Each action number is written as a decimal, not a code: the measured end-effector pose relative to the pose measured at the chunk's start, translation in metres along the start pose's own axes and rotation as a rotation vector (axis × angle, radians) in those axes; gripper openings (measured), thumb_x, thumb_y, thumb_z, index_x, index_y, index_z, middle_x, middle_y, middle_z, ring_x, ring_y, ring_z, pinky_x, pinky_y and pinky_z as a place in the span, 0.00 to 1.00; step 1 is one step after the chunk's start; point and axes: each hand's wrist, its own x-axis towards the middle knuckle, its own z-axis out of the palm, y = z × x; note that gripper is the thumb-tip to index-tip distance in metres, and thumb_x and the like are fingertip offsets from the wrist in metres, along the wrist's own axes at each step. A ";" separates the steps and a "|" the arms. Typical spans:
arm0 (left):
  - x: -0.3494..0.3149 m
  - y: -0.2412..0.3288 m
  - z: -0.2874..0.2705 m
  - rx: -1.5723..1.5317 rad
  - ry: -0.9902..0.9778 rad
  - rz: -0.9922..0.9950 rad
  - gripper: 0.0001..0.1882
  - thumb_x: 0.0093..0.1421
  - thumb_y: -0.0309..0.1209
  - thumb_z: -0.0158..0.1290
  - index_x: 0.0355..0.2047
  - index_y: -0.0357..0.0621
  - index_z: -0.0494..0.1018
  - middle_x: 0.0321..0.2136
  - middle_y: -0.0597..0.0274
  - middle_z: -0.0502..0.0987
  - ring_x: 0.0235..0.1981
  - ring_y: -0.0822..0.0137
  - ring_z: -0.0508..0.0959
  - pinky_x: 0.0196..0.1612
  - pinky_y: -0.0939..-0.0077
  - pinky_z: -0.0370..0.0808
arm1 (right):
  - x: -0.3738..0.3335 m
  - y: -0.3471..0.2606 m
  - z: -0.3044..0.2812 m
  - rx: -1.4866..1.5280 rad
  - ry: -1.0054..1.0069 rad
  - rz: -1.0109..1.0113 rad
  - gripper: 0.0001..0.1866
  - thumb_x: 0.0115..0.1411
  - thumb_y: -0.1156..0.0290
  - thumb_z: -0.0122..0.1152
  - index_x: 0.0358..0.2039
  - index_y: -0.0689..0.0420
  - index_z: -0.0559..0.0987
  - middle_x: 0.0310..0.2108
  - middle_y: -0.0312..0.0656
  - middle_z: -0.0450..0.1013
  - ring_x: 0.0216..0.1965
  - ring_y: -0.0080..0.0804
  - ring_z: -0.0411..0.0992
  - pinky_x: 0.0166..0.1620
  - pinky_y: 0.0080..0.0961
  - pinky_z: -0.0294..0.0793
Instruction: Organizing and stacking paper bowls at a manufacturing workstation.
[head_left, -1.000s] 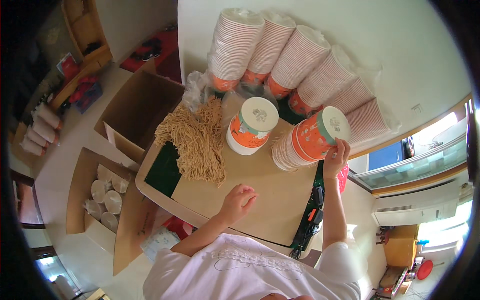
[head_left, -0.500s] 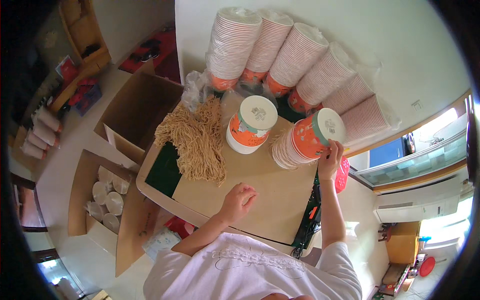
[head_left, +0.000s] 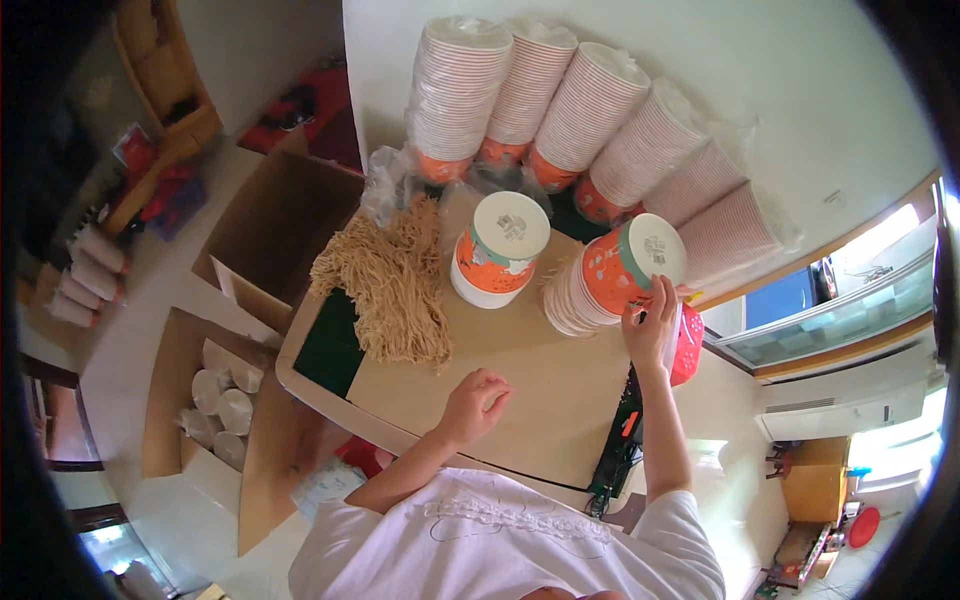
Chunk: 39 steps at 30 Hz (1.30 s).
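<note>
My right hand (head_left: pixel 652 325) grips the top of a tilted stack of orange paper bowls (head_left: pixel 612 277) on the brown table (head_left: pixel 520 380). A second stack of orange bowls (head_left: pixel 498 250) stands upright to its left, bottom up. My left hand (head_left: pixel 476 404) rests on the bare tabletop near the front edge with curled fingers, holding nothing. A heap of thin tan noodles (head_left: pixel 392 284) lies on the table's left part, partly over a dark green mat (head_left: pixel 328 345).
Several long wrapped stacks of bowls (head_left: pixel 560 100) lean against the wall behind the table. An open cardboard box (head_left: pixel 270 230) stands at the left. Another box with white cups (head_left: pixel 220 400) sits on the floor. A red basket (head_left: pixel 686 345) hangs at the table's right.
My right hand has shifted a little down and left along the tilted bowl stack. My left hand stays on the table.
</note>
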 end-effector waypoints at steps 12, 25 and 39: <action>0.025 -0.013 0.009 0.010 -0.107 -0.085 0.05 0.49 0.26 0.51 0.28 0.44 0.74 0.28 0.58 0.72 0.33 0.60 0.73 0.36 0.71 0.71 | 0.003 -0.003 -0.021 0.138 -0.207 0.103 0.43 0.40 0.76 0.63 0.56 0.53 0.53 0.57 0.49 0.47 0.50 0.45 0.59 0.47 0.35 0.64; 0.211 -0.065 0.135 -0.127 0.080 -0.176 0.08 0.54 0.26 0.46 0.34 0.37 0.68 0.27 0.53 0.72 0.30 0.58 0.73 0.33 0.69 0.69 | 0.032 0.007 -0.018 0.365 0.048 0.154 0.07 0.48 0.81 0.55 0.30 0.60 0.74 0.32 0.43 0.66 0.27 0.30 0.68 0.30 0.21 0.69; 0.252 -0.050 0.142 0.022 0.138 -0.131 0.07 0.52 0.28 0.49 0.29 0.37 0.72 0.24 0.53 0.74 0.26 0.61 0.75 0.32 0.71 0.71 | 0.033 0.025 -0.015 0.446 0.003 0.166 0.06 0.48 0.82 0.56 0.28 0.59 0.73 0.30 0.41 0.63 0.26 0.26 0.65 0.27 0.17 0.66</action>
